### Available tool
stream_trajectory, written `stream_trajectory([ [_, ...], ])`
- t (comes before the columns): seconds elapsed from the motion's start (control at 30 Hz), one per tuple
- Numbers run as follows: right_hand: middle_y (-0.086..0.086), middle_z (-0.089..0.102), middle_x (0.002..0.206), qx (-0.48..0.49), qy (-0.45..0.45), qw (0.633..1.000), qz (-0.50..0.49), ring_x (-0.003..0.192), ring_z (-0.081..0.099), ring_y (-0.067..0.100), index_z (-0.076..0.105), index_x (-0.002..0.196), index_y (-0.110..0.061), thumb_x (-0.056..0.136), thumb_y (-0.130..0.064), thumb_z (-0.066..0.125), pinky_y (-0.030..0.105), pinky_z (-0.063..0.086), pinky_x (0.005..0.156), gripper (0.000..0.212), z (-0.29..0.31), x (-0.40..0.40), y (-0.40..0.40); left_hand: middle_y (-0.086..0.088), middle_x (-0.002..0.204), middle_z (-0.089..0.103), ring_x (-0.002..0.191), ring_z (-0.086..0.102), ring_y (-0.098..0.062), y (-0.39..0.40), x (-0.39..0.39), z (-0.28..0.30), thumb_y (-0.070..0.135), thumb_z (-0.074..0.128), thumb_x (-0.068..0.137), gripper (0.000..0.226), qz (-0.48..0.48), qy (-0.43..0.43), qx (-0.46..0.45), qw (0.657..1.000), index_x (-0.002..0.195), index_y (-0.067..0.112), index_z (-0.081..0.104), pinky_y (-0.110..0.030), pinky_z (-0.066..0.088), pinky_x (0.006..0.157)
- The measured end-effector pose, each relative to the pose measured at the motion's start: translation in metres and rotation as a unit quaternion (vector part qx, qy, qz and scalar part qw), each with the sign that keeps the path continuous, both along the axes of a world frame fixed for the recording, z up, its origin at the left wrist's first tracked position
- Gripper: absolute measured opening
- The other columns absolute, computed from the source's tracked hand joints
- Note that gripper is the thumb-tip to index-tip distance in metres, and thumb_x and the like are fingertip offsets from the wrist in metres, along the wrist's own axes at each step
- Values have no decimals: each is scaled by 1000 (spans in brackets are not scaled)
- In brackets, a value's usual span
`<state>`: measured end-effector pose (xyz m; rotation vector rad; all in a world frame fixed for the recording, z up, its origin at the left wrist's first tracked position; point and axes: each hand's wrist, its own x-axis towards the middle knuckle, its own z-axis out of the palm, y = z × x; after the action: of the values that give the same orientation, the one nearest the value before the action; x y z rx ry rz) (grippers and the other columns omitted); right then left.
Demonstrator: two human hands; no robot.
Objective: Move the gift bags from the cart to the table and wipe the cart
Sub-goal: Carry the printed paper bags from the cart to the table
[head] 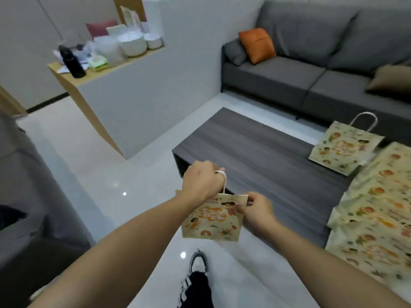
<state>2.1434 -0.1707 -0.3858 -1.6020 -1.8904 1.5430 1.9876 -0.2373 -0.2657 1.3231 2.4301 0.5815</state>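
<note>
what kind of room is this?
Probably a lounge or reception area: a grey sofa with an orange cushion, a low dark coffee table, and a counter stacked with white bowls.

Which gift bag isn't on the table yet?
The small gift bag held in the air at the table's near corner: left hand grips its handle, right hand pinches its top edge. The other bags lie flat on the table.

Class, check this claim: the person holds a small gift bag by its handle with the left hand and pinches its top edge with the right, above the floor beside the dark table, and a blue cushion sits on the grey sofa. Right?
One detail is wrong. The cushion on the grey sofa is orange, not blue, as the head view shows. The rest stands: the left hand holds the gift bag by its handle, the right hand pinches its top edge, beside the dark table.
</note>
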Motion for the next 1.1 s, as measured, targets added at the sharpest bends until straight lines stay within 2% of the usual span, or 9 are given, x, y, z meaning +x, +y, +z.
stream_trajectory([
  [0.07, -4, 73, 76, 9, -2, 998, -59, 73, 70, 15, 73, 80, -23, 68, -30, 85, 35, 61, 63, 19, 4, 1, 17, -2, 64, 60, 69, 58, -26, 36, -4, -3, 37, 47, 97, 47, -56, -2, -3, 998, 55, 15, 51, -33, 40, 63],
  [0.13, -4, 70, 80, 17, -15, 995, -95, 70, 62, 7, 73, 84, -18, 79, -23, 82, 20, 49, 50, 11, 12, 4, 32, -4, 68, 61, 73, 58, -31, 66, -4, -3, 38, 46, 97, 47, -112, 4, -6, 994, 56, 15, 49, -34, 40, 66],
  [0.17, -5, 70, 81, 26, -26, 993, -111, 70, 59, 5, 74, 85, -17, 81, -24, 81, 19, 44, 49, 11, 14, 9, 40, -5, 69, 61, 74, 57, -31, 82, -3, -1, 38, 46, 97, 46, -143, 4, -8, 990, 58, 15, 51, -34, 40, 67],
  [0.27, -9, 71, 81, 38, -49, 984, -168, 74, 60, 1, 75, 82, -21, 76, -32, 86, 20, 45, 55, 17, 19, 19, 60, -4, 70, 59, 75, 56, -31, 127, 4, 3, 39, 46, 98, 42, -237, 8, -17, 971, 65, 16, 56, -34, 40, 68],
  [0.4, -9, 74, 85, 45, -73, 965, -249, 83, 66, 9, 76, 85, -25, 74, -34, 87, 38, 57, 75, 18, 23, 34, 82, -3, 69, 59, 73, 57, -30, 179, 17, 10, 40, 45, 100, 42, -320, 14, 1, 947, 66, 17, 58, -33, 39, 66],
  [0.47, -11, 74, 84, 59, -82, 956, -274, 84, 67, 9, 76, 88, -26, 75, -34, 86, 38, 57, 77, 19, 25, 41, 91, -5, 73, 64, 75, 60, -30, 201, 24, 11, 40, 45, 100, 41, -341, 12, 8, 940, 69, 18, 59, -33, 40, 67],
  [0.7, -7, 74, 90, 90, -124, 928, -339, 89, 68, 17, 73, 98, -25, 81, -28, 80, 38, 55, 81, 19, 19, 82, 145, -6, 82, 69, 82, 63, -30, 279, 76, -4, 43, 46, 100, 41, -402, 13, 24, 915, 83, 16, 71, -33, 43, 68],
  [0.9, -5, 69, 82, 91, -159, 924, -336, 84, 66, 18, 73, 89, -20, 83, -25, 78, 34, 52, 74, 9, 1, 135, 217, -10, 97, 71, 85, 58, -30, 358, 135, -32, 44, 45, 101, 40, -417, 28, -17, 908, 96, 17, 73, -32, 41, 71],
  [1.1, -8, 63, 78, 50, -191, 930, -309, 83, 62, 16, 70, 85, -26, 85, -29, 78, 27, 41, 67, 8, -24, 189, 297, -8, 91, 72, 78, 58, -25, 433, 191, -58, 41, 47, 98, 39, -415, 41, -79, 905, 98, 16, 76, -32, 45, 68],
])
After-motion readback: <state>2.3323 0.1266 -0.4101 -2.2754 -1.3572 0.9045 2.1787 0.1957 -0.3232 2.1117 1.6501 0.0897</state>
